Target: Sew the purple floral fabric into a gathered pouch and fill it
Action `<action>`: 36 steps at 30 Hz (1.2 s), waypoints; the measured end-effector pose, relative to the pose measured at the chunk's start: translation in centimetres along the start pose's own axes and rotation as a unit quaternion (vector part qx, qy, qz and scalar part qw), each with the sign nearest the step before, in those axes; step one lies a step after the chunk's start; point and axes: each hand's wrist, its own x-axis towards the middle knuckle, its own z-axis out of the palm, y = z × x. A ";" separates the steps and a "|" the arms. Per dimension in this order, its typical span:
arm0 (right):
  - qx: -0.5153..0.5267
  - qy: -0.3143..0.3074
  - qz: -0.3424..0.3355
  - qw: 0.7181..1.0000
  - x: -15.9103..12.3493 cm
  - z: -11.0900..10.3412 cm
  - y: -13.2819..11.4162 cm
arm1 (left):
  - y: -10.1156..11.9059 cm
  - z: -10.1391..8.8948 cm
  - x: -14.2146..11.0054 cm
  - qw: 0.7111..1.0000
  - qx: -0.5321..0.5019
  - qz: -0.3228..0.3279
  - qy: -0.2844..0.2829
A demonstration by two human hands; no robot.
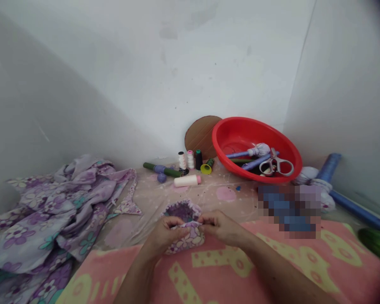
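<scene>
A small floral cloth pouch (pixel 187 239), purple and white with a gathered rim, is held up in front of me, its round mouth facing upward. My left hand (pixel 168 234) pinches the near rim from the left, thumb on top. On the right side of the same rim, the fingers of my right hand (pixel 218 226) are pressed together at the fabric edge. Whether a needle or thread is between the right fingertips is too small to tell. The pouch's dark purple inside shows between the hands.
A pile of floral fabric (pixel 60 211) lies at left. Thread spools (pixel 190 160) and a pale cone (pixel 187 181) stand or lie behind the pouch. A red basin (pixel 256 126) holding scissors (pixel 277 164) leans at back right, beside round cardboard (pixel 201 135). A pink-yellow blanket (pixel 221 278) covers the front.
</scene>
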 end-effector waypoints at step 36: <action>0.188 -0.057 0.065 0.978 -0.1 0.1 0.4 | 0.7 0.3 -0.3 0.999 0.018 -0.020 0.017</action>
